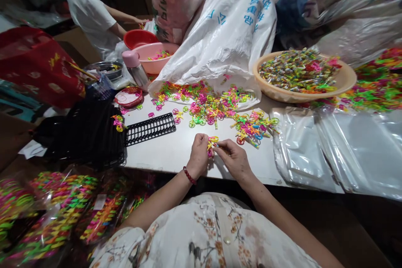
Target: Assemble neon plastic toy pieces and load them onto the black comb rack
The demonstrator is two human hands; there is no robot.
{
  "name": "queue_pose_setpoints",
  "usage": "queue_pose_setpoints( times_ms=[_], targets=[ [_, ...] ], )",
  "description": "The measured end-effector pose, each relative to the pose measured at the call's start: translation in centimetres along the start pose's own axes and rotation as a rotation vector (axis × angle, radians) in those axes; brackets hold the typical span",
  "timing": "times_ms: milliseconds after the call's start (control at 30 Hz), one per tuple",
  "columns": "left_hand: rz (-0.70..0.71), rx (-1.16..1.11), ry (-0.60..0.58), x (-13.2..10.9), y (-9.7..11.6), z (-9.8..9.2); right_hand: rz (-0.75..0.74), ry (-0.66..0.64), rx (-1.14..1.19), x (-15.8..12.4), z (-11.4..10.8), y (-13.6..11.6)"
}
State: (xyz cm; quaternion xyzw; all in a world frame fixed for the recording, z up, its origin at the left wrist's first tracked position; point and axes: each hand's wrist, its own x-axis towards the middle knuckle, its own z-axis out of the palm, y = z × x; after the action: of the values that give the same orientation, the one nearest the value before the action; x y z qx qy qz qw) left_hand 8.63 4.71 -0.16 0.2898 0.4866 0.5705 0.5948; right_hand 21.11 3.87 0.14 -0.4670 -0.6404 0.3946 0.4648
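My left hand [198, 155], with a red bead bracelet at the wrist, pinches a small yellow and pink plastic toy bicycle [212, 141] over the white table [169, 150]. My right hand [233, 157] is closed on the same toy from the right side. A pile of bright plastic toy bicycles [216, 106] lies just beyond my hands, spilling from a white plastic sack [226, 37]. A black slotted tray [150, 128] lies to the left of the pile.
A tan basin [345, 79] of wrapped candies stands at the right. Clear plastic bags [342, 150] lie at the front right. Pink [153, 65] and red [138, 37] basins stand at the back left by another person in white [91, 16]. Packed bags of toys [56, 213] sit at lower left.
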Motion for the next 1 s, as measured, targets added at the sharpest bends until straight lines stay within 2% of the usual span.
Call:
queue_pose_setpoints(
  times_ms=[167, 400, 533, 733, 867, 1000],
  targets=[
    [0.033, 0.022, 0.005, 0.2, 0.0, -0.1, 0.043, 0.022, 0.008, -0.2, 0.2, -0.2],
    [0.156, 0.244, 0.042, 0.0, -0.4, -0.5, 0.202, 0.018, 0.164, -0.4, 0.5, 0.5],
    [0.139, 0.252, 0.064, -0.3, -0.2, -0.3, 0.126, -0.003, 0.105, -0.6, 0.4, 0.1],
    [0.008, 0.207, 0.035, 0.1, 0.3, -0.4, -0.046, -0.056, -0.042, -0.8, 0.4, -0.5],
    [0.027, 0.23, 0.053, 0.2, -0.4, -0.5, -0.119, -0.088, -0.155, -1.0, 0.8, -0.9],
    [0.079, 0.307, -0.033, 0.7, -0.6, -0.3, -0.149, -0.099, -0.213, -0.9, 0.0, -0.7]
  ],
)
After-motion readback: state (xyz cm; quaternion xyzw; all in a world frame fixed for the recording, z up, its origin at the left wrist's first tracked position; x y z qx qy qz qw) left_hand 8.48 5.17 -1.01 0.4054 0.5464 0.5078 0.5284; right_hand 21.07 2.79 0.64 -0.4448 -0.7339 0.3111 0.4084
